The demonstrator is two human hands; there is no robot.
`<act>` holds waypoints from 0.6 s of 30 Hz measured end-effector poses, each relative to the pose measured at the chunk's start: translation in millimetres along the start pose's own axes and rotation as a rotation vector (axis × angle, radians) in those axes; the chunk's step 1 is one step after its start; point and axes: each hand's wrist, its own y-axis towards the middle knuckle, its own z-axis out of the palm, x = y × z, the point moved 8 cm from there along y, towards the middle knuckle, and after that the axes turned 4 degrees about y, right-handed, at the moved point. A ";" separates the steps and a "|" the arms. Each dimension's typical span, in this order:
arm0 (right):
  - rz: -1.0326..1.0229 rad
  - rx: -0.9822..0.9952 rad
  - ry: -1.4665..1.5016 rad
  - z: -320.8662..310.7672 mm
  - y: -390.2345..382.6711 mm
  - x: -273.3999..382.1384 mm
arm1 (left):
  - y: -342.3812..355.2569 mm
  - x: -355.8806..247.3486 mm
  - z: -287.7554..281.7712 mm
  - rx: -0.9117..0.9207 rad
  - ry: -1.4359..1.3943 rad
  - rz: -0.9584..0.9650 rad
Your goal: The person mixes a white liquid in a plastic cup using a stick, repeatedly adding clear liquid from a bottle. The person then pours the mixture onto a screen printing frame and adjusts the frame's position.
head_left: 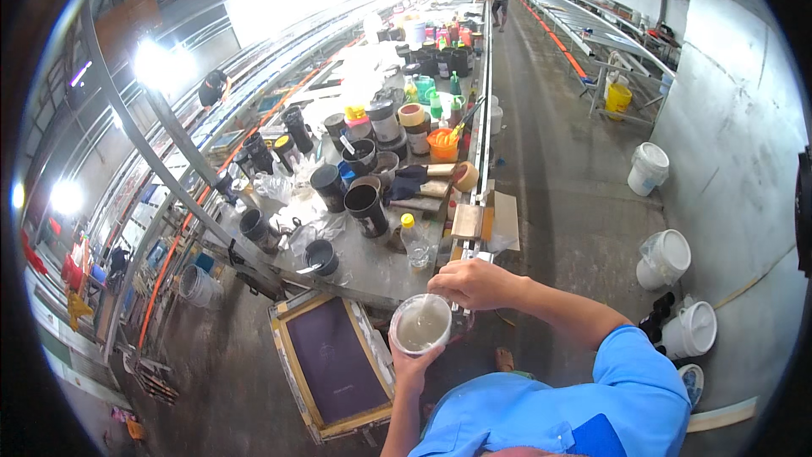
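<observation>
My left hand [413,361] is wrapped around the underside and side of a pale, round plastic tub [397,315]. Inside the tub is a greyish-white substance. Just over the tub's far right rim, my right hand [475,283] has its fingers pinched together. Whatever those fingers hold, if anything, is hidden or too small to name. Below and left of the tub leans a wood-framed printing screen [334,360] with dark purple mesh. A clear bottle with a yellow cap [414,245] stands on the table just beyond my hands.
Black pots [366,210] and other containers crowd the long table [372,275]. An orange basket [442,145] and tape rolls sit near its right edge. White lidded buckets [664,259] line the right wall. One person [495,0] stands far down the aisle; another [213,89] is at left.
</observation>
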 end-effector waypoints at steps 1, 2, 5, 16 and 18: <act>0.062 0.020 0.032 1.2 -1.1 -3.6 | 1.0 1.7 -1.4 0.000 -0.001 -0.031; 0.124 0.041 0.064 2.2 -3.0 -4.9 | 1.6 2.1 -2.1 0.000 -0.002 -0.063; 0.253 0.082 0.205 10.7 -4.2 -4.9 | -0.1 1.8 -2.0 -0.009 -0.006 -0.071; -0.032 0.000 -0.034 0.9 17.2 2.2 | -1.5 -24.3 3.1 -0.020 0.002 0.037; -0.018 0.026 -0.007 1.0 15.3 -2.2 | -0.3 -22.7 0.1 -0.024 -0.009 0.010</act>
